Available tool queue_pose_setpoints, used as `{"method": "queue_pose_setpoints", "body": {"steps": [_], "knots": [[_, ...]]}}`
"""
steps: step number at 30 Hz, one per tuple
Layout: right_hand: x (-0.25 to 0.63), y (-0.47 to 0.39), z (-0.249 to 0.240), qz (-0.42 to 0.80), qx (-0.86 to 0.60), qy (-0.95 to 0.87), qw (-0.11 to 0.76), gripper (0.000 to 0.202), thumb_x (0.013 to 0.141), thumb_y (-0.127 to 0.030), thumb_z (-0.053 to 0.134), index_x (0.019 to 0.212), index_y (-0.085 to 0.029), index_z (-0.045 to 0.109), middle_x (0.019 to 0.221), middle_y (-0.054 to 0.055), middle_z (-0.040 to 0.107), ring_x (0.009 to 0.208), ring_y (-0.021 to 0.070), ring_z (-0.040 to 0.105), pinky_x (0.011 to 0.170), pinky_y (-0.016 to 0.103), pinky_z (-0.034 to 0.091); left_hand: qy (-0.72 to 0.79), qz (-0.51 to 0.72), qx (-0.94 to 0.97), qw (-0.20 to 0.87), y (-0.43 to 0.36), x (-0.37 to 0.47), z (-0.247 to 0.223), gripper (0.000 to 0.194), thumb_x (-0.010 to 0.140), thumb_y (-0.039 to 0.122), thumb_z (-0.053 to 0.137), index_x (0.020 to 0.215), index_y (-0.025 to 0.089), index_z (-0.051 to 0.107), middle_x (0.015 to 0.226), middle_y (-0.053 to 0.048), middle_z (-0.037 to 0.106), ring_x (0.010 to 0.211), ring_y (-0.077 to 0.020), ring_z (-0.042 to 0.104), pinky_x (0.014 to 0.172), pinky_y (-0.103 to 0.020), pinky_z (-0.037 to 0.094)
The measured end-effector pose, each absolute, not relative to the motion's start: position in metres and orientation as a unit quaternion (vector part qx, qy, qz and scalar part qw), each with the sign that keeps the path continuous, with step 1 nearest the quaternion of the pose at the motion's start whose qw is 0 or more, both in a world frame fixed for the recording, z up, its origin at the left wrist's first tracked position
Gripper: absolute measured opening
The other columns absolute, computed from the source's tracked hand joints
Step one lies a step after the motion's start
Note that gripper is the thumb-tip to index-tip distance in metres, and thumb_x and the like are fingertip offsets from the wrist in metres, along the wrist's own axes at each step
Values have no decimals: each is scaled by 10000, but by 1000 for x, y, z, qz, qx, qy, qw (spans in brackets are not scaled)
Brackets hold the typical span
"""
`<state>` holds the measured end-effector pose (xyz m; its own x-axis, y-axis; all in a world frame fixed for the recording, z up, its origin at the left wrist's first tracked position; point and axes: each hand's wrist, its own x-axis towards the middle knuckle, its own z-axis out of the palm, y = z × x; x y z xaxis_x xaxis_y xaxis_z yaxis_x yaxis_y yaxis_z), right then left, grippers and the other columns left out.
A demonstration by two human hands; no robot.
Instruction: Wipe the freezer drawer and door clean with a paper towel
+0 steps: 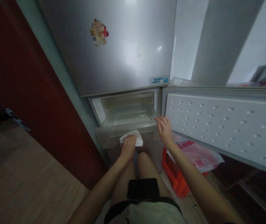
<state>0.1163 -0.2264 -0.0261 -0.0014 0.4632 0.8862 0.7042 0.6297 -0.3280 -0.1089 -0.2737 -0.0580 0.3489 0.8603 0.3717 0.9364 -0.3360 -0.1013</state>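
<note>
A clear plastic freezer drawer is pulled part way out of the fridge's lower compartment. Against its front panel my left hand presses a folded white cloth, fingers closed over it. The cloth could also be a paper wipe; its material is hard to make out. At the drawer's right front corner is my right hand, with bent fingers gripping the rim. The drawer's visible floor is bare and pale.
The dimpled freezer door stands wide to the right. Above is the closed silver upper door with a sticker. Below the freezer door, an orange plastic stool bears a printed bag. A red-brown door borders the left.
</note>
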Motion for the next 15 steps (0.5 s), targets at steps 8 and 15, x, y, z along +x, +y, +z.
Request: {"method": "queue_pose_setpoints", "body": {"steps": [8,15], "knots": [[116,-227,-25,-104,-414,-701,571,361,988,-296,349,1182,-229,646,1128,86,637,1197,242,477,1064,498,396,-489,-131,-848,158,-262,-45,-49,229,952,87,386,1094,135,559,1100,-123,650,1042,-234,598,920,-370,457],[117,-226,-27,-108,-411,-707,566,347,991,-293,363,1173,-217,649,1130,84,637,1185,237,478,1066,477,398,-501,-99,-843,168,-266,-73,-49,218,930,67,419,1058,130,584,1048,-116,671,1014,-237,625,875,-366,486]]}}
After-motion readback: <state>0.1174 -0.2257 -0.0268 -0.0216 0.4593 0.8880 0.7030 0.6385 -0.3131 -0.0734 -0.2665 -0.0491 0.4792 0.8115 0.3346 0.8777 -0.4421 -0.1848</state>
